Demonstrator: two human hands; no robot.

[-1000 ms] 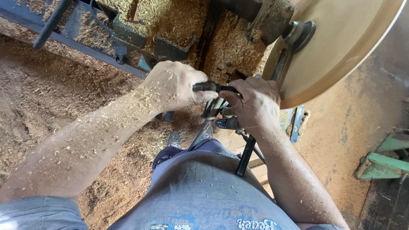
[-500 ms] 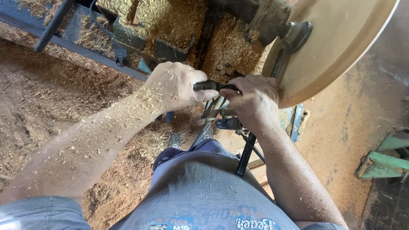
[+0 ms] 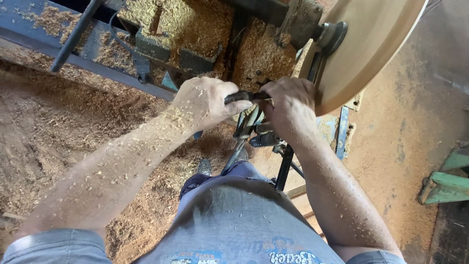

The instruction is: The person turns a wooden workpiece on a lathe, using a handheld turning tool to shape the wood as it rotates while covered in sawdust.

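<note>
Both of my hands grip one dark metal tool [image 3: 244, 96] that runs level between them. My left hand [image 3: 205, 100] is closed on its left end, and my right hand [image 3: 288, 100] is closed on its right end, close to the rim of a large pale wooden disc [image 3: 366, 44]. The disc is mounted on a metal hub [image 3: 330, 35] of a lathe-like machine. Sawdust covers both forearms. How the tool's tip meets the disc is hidden behind my right hand.
A blue-grey steel machine bed [image 3: 97, 63] heaped with wood shavings runs across the top left. Dark metal rods and a clamp [image 3: 264, 139] stand below my hands. Sawdust carpets the floor [image 3: 58, 142] at left. A green wooden piece [image 3: 447, 186] sits at right.
The view has shifted slightly, and my hands and the disc sit a little higher in the frame. Both hands keep the same grip on the tool.
</note>
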